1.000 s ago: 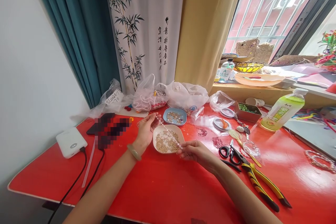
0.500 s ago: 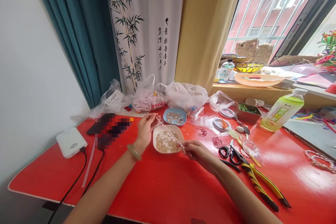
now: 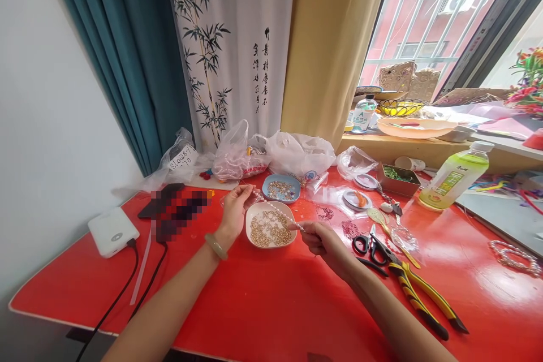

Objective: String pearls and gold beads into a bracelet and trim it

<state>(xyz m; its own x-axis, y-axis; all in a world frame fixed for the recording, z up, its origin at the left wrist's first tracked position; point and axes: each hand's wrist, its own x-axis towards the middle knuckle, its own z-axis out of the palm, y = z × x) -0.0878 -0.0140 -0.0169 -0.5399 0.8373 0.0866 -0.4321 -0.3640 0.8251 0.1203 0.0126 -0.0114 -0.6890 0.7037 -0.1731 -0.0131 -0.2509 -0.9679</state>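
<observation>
A thin strand of pale beads (image 3: 275, 207) stretches between my two hands, above a white dish (image 3: 250, 232) that holds small gold beads. My left hand (image 3: 236, 209) pinches the upper left end of the strand, and a bangle circles that wrist. Closed round the strand's lower right end is my right hand (image 3: 319, 240), just right of the dish. Behind the white dish sits a blue dish (image 3: 267, 192) with mixed beads. Whatever lies inside the curled fingers of my right hand is hidden.
Yellow-black pliers (image 3: 418, 294) and scissors (image 3: 367, 246) lie right of my right forearm. Plastic bags (image 3: 299, 155) line the table's back edge. A green drink bottle (image 3: 456, 178) stands at the right, a white cabled device (image 3: 113, 232) lies at the left.
My right hand has moved slightly right, away from the white dish, still on the strand. My left hand has hardly moved. The whole view has shifted a little.
</observation>
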